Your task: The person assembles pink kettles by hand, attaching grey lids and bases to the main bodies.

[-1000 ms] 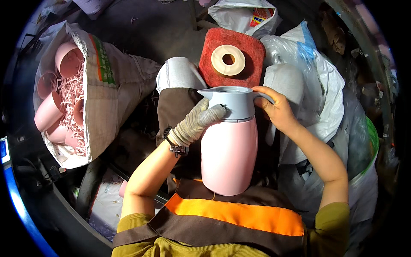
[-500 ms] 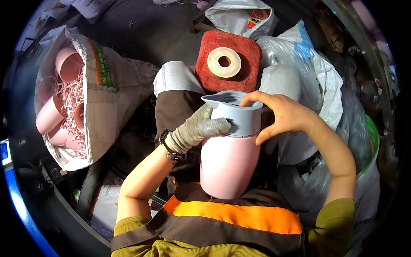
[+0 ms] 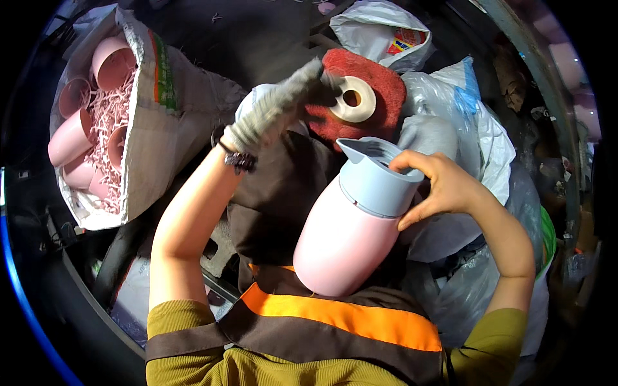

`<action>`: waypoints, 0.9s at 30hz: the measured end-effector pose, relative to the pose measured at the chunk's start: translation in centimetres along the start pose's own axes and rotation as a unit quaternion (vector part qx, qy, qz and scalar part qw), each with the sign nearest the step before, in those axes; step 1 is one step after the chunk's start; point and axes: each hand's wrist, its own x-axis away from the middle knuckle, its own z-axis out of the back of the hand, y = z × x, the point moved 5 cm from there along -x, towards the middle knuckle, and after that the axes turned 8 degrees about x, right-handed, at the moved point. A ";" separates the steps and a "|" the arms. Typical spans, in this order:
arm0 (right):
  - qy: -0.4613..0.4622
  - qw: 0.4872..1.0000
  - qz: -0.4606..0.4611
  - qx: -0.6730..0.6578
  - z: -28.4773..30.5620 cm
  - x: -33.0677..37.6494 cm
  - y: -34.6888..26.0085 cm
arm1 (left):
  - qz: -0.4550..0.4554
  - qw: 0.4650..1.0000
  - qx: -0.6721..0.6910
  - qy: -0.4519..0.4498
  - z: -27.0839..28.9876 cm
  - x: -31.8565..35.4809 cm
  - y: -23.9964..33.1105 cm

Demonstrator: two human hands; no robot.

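A pink vacuum jug [image 3: 344, 238] with a grey spouted collar [image 3: 373, 183] leans to the right against my lap. My bare right hand [image 3: 441, 183] grips it by the collar, fingers over the rim and thumb below on the side. My left hand [image 3: 277, 106], in a grey knit glove, is raised away from the jug with its fingers apart and a little blurred. Its fingertips are at the left edge of a cream ring-shaped roll [image 3: 365, 100], which looks like tape; whether they touch it I cannot tell. The roll lies on a red padded block [image 3: 393, 83].
On the left, a white woven sack [image 3: 151, 161] holds several pink cylindrical shells and pink shavings [image 3: 106, 128]. Clear plastic bags [image 3: 496, 148] crowd the right side. Another white bag [image 3: 360, 26] sits beyond the red block. My brown apron [image 3: 360, 344] with an orange band covers my lap.
My left hand has let go of the jug and moved up and away toward the roll. The jug, still in my right hand, has tipped to the right. The view has shifted slightly.
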 end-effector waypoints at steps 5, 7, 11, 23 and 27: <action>0.123 0.989 -0.030 0.081 4.9 5.3 0.2 | -0.083 0.690 -0.714 0.087 -1.5 -6.8 -0.2; 0.244 0.965 -0.045 0.079 7.6 10.0 2.5 | -0.076 0.608 -0.787 0.076 -3.0 -8.4 -2.9; 0.416 0.899 -0.111 0.075 12.2 11.9 1.6 | -0.044 0.647 -0.757 0.082 -0.2 -10.1 -3.8; 0.280 0.901 -0.059 0.327 8.1 -2.6 1.7 | -0.336 0.709 -0.607 0.125 -12.6 -2.7 16.5; 0.240 0.912 -0.116 0.313 8.1 -2.4 1.1 | -0.300 0.607 -0.732 0.075 -15.6 -5.7 13.4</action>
